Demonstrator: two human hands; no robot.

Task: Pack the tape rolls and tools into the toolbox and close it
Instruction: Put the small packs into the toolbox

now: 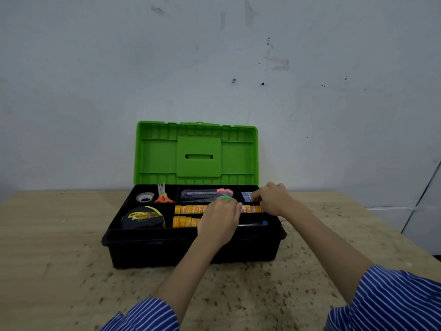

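The black toolbox (167, 249) stands on the table with its green lid (195, 154) upright and open. Its top tray holds a clear tape roll (144, 197), orange-handled scissors (163, 197), utility knives (205, 194), a yellow-black measuring tape (144, 217) and two rows of yellow-orange packs (188, 209). My left hand (220, 219) is curled over the middle of the tray, with a small green item (225, 197) at its fingertips. My right hand (274, 199) hovers over the back right compartment, fingers bent beside a blue-white pack (247, 196). Whether it grips anything is hidden.
The toolbox sits near the back of a speckled wooden table (59, 271), close to a grey wall (95, 80). A dark tool with a blue tip (263, 222) lies along the tray's front right. White panels (424, 223) stand beyond the table's right edge.
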